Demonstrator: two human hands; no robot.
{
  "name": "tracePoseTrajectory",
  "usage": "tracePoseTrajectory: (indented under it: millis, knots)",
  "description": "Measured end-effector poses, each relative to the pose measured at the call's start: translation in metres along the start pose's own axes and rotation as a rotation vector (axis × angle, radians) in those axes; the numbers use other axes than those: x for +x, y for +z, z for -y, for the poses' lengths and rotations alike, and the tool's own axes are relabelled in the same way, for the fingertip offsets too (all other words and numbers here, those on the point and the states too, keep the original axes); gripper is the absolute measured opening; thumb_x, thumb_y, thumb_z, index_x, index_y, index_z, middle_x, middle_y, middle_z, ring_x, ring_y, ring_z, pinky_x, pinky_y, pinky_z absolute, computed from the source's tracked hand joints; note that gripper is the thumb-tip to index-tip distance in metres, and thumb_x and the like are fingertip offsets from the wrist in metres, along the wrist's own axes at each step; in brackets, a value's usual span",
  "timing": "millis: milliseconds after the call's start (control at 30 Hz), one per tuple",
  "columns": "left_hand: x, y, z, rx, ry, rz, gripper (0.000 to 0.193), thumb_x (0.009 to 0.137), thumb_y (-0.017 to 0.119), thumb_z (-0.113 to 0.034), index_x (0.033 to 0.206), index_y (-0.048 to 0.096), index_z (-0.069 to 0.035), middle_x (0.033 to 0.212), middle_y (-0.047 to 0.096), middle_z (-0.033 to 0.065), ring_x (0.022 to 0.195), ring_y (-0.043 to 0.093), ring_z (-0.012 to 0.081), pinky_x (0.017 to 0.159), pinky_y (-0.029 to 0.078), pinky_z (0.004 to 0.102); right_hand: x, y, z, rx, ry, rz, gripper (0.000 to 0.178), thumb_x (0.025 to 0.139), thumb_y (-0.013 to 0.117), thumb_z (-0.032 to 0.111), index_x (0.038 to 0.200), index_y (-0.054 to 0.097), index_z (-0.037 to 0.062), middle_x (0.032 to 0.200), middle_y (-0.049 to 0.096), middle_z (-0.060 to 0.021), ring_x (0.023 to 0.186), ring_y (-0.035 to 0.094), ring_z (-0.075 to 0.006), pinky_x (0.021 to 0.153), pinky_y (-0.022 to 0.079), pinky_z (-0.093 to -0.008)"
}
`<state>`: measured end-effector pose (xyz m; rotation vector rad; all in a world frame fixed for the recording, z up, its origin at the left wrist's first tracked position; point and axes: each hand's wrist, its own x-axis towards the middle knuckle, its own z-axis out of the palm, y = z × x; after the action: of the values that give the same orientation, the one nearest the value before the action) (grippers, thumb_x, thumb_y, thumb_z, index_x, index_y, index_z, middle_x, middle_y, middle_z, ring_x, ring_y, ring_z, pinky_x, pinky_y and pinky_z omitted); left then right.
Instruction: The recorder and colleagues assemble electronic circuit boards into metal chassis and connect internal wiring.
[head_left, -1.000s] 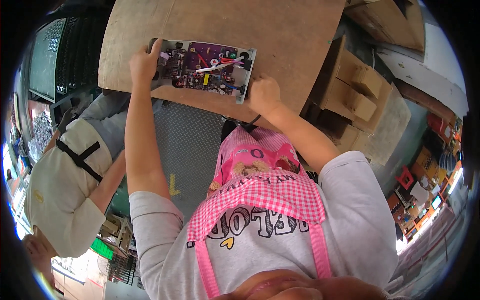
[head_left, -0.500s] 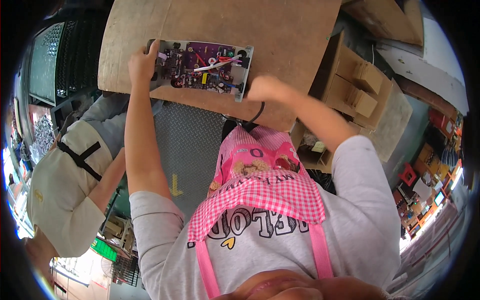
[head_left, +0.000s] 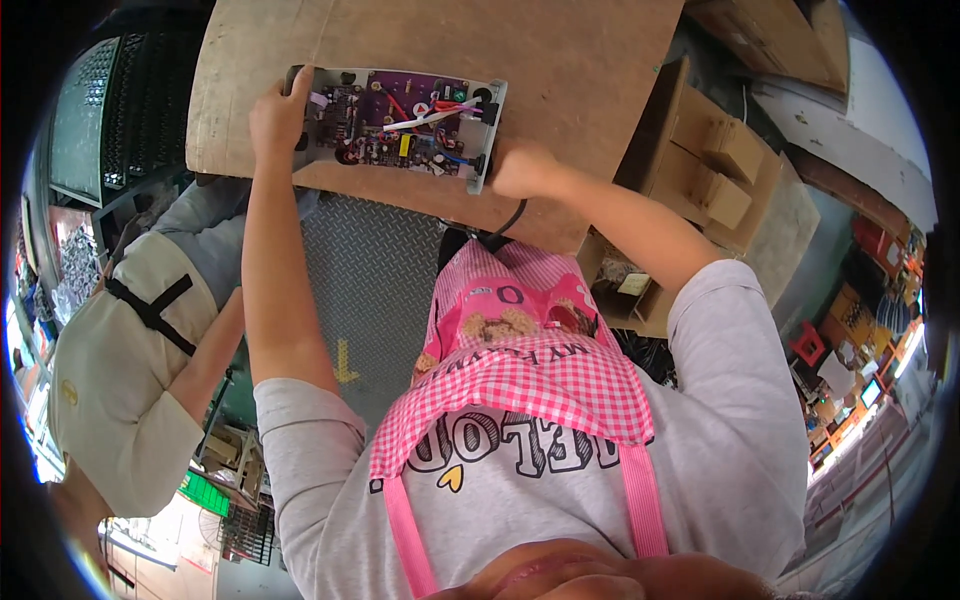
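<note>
An opened electronic device lies on the wooden tabletop, its metal case uncovered. Inside are purple circuit boards with red, white and blue wires and a yellow component. My left hand grips the device's left end, thumb over the edge. At the opposite end stands a pale end plate, and my right hand is closed right beside it. From under that hand a black cable curves down over the table's near edge. The cable's upper end is hidden by my fingers.
The brown wooden table ends just in front of my apron. Open cardboard boxes stand at its right. On the left, a co-worker in a cream top is close to my left arm. Patterned metal floor shows below.
The whole view has shifted slightly, with the device and both hands a little higher and further left. My right hand, blurred before, is now sharper beside the end plate. My left hand keeps its grip.
</note>
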<state>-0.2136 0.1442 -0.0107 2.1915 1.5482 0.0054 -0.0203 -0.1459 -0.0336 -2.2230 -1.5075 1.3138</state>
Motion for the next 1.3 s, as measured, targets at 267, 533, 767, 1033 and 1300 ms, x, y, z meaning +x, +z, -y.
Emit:
tracePoseTrajectory:
  millis: [267, 533, 767, 1033, 1300]
  knots:
    - [0.006, -0.001, 0.0, 0.038, 0.041, -0.044, 0.066, 0.084, 0.05, -0.063, 0.093, 0.069, 0.0, 0.09, 0.065, 0.0264, 0.092, 0.061, 0.0434, 0.08, 0.046, 0.0478, 0.009, -0.014, -0.002, 0.35, 0.143, 0.409, 0.042, 0.068, 0.071, 0.023, 0.102, 0.065, -0.0012, 0.084, 0.067, -0.0218, 0.082, 0.063, -0.0327, 0.071, 0.05, -0.039]
    - [0.005, 0.001, 0.001, 0.056, 0.06, -0.11, 0.065, 0.085, 0.051, -0.06, 0.09, 0.068, 0.003, 0.088, 0.064, 0.028, 0.09, 0.061, 0.0442, 0.079, 0.046, 0.0496, -0.027, -0.011, 0.03, -0.22, -0.04, -0.412, 0.022, 0.062, 0.067, 0.022, 0.075, 0.068, 0.0034, 0.079, 0.067, -0.0191, 0.08, 0.066, -0.034, 0.068, 0.054, -0.0437]
    - [-0.002, -0.004, -0.005, 0.04, 0.044, -0.082, 0.061, 0.085, 0.052, -0.057, 0.092, 0.069, 0.001, 0.09, 0.065, 0.0277, 0.091, 0.061, 0.0447, 0.081, 0.046, 0.0495, -0.006, -0.013, 0.013, -0.09, 0.047, 0.028, 0.025, 0.066, 0.06, 0.021, 0.079, 0.069, 0.0009, 0.087, 0.068, -0.022, 0.086, 0.066, -0.037, 0.073, 0.053, -0.0461]
    - [0.003, -0.006, -0.007, -0.014, 0.037, -0.065, 0.061, 0.085, 0.053, -0.057, 0.087, 0.068, 0.002, 0.085, 0.065, 0.0269, 0.087, 0.062, 0.0438, 0.078, 0.046, 0.0481, 0.007, -0.028, 0.011, 0.077, -0.021, 0.387, 0.032, 0.067, 0.06, 0.022, 0.081, 0.067, -0.0057, 0.086, 0.067, -0.0245, 0.082, 0.065, -0.0374, 0.069, 0.05, -0.0449]
    - [0.012, -0.007, -0.026, -0.106, -0.009, 0.08, 0.062, 0.086, 0.05, -0.061, 0.08, 0.07, -0.002, 0.077, 0.066, 0.0202, 0.081, 0.065, 0.036, 0.074, 0.048, 0.043, -0.01, 0.025, -0.014, 0.534, -0.085, 0.1, 0.031, 0.073, 0.069, 0.023, 0.093, 0.064, -0.001, 0.073, 0.064, -0.0134, 0.065, 0.06, -0.0193, 0.061, 0.048, -0.0357]
